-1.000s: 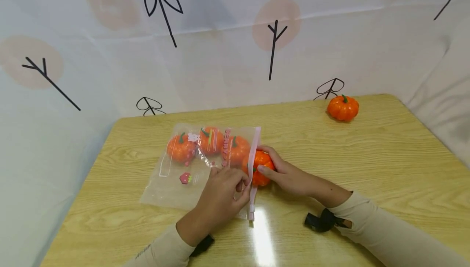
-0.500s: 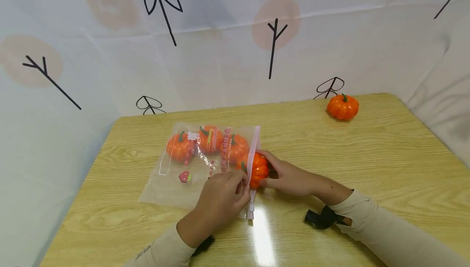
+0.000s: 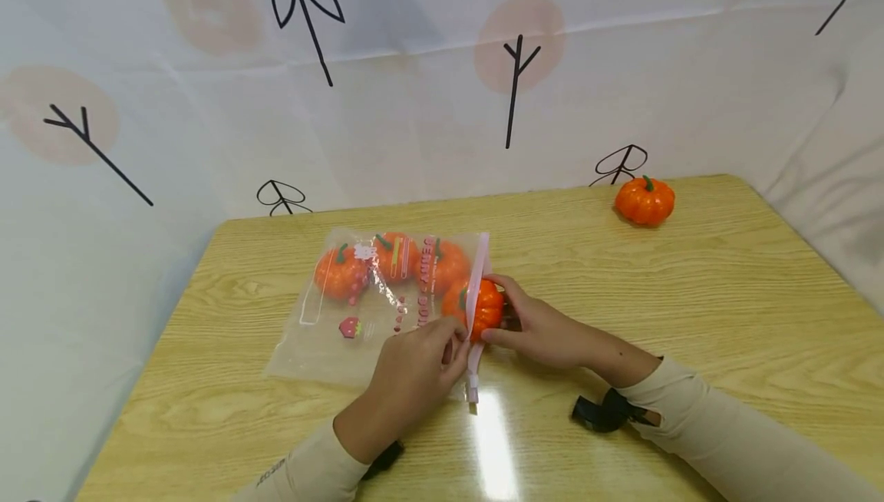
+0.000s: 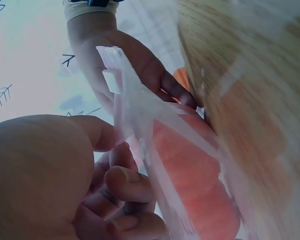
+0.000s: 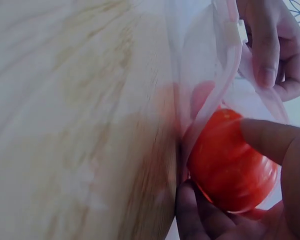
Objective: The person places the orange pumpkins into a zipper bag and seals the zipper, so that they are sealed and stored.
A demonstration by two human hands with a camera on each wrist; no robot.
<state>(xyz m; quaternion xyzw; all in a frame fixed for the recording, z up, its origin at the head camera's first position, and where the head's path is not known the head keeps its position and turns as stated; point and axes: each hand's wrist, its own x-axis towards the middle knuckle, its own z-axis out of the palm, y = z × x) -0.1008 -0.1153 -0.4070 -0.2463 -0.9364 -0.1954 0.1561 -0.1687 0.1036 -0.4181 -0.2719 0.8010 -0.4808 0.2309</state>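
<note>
A clear zip bag [image 3: 311, 352] with pink and white print lies flat, its pink-edged mouth facing right. Three orange toy pumpkins [image 3: 338, 275] with green stems show through the plastic. My left hand [image 3: 417, 356] pinches the upper edge of the mouth between thumb and finger. My right hand [image 3: 549, 333] grips another pumpkin [image 3: 490, 308], which sits halfway through the opening. In the right wrist view, thumb and fingers hold opposite sides of this pumpkin [image 5: 230, 160]. The zip slider [image 3: 473, 393] is at the near end of the mouth.
One more orange pumpkin [image 3: 645, 203] stands near the far right edge of the wood-grain table [image 3: 691, 295]. Behind the table hangs a white cloth [image 3: 414, 126] with plant drawings. A glare streak marks the near tabletop.
My right hand has pushed its pumpkin left, from outside the mouth to partly inside the bag. The nearest pumpkin inside has shifted slightly away. My left hand has stayed at the edge.
</note>
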